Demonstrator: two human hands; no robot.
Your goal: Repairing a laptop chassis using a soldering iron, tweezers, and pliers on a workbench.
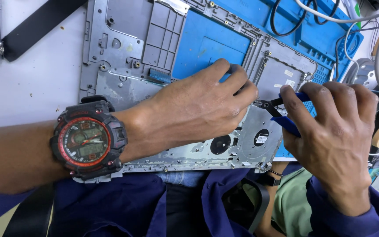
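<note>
A grey metal laptop chassis frame (123,48) lies on a blue work mat (211,44). My left hand (198,105), with a black and red wristwatch (88,140) on the wrist, rests on the frame, its fingertips pinched on a small dark part near the frame's right side. My right hand (334,131) grips small pliers with blue handles (288,123); the dark jaws point left and meet my left fingertips. What sits between the jaws is hidden by my fingers.
Black and white cables (330,17) loop over the mat at the top right. A black strap (40,26) crosses the white table at the top left. Two round black discs (220,144) sit in the frame's lower edge. Blue cloth lies below.
</note>
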